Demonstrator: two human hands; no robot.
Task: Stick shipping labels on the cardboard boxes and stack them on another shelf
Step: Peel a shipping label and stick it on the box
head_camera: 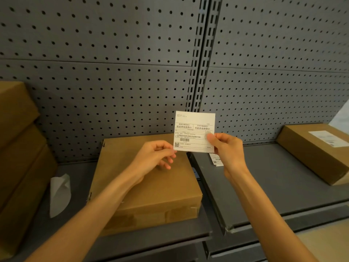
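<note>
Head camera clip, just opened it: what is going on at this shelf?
A person holds a white printed shipping label up in front of a grey pegboard shelf. The right hand pinches its lower right corner, while the left hand picks at its lower left corner. Below lies an unlabelled brown cardboard box. Another brown box already bearing a label sits on the right-hand shelf.

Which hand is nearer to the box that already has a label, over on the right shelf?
Right. The right hand, pinching the loose label, is to the left of that labelled box. The left hand is farther left, above the unlabelled box.
</note>
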